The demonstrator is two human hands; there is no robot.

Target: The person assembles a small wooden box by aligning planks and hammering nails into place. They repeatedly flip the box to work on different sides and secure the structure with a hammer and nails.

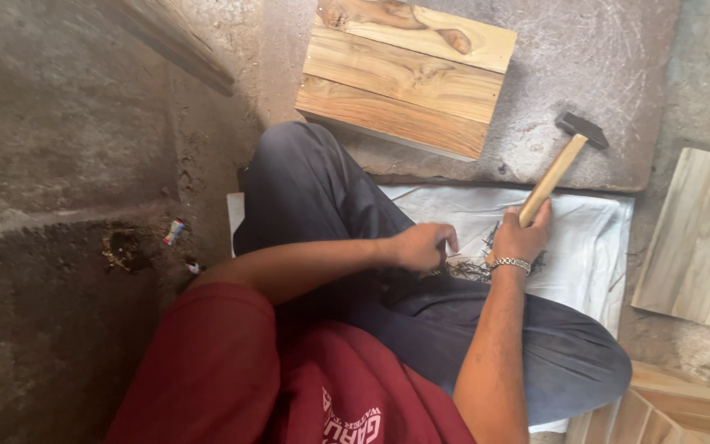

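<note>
Sitting cross-legged on the concrete floor (59,164) here. Biggest thing out past my hands is the plank panel (408,74), three boards joined, lying flat on a grey slab (585,74) well beyond my right hand. Off to the right of that hand there's a pale loose board (700,238), and a stack of more boards (675,411) sits behind my right elbow. Under both hands is a white sheet (585,238) spread over the floor.

My right hand (522,238) is closed around the wooden handle of the hammer (564,160) — head pointing up and away from me, toward the slab, not touching anything. My left hand (422,247) is just beside it, fingers curled down into the little pile of nails (474,267) lying between the two hands. Can't tell if I've actually pinched one or am just feeling around.

So I'd say I'm at the picking-a-nail stage. Next bit probably needs one nail clean between fingertips, then a reach forward to the panel — it's not within tapping range from here.
</note>
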